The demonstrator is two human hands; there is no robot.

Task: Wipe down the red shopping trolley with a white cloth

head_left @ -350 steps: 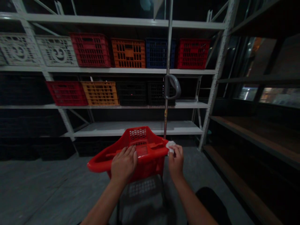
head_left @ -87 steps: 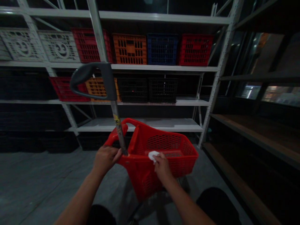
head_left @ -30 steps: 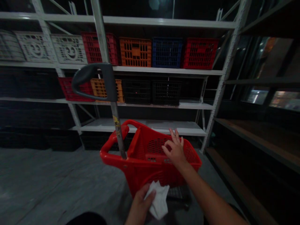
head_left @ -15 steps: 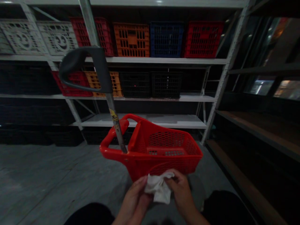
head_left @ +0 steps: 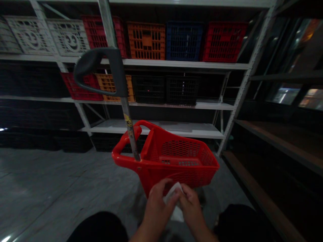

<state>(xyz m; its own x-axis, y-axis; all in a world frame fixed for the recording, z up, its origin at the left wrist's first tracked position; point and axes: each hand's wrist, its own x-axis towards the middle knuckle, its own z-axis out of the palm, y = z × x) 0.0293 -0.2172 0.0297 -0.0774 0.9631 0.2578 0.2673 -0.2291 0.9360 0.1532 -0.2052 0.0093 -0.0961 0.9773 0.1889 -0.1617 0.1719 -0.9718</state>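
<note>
Bunching white cloth [head_left: 177, 213] between left hand [head_left: 158, 205] and right hand [head_left: 192, 209], fingers [head_left: 187, 190] pressed together to keep it gathered, just below red trolley basket [head_left: 184, 178]

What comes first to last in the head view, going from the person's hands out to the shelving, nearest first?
Left hand and right hand around a white cloth → red plastic shopping basket → lowest white shelf
</note>
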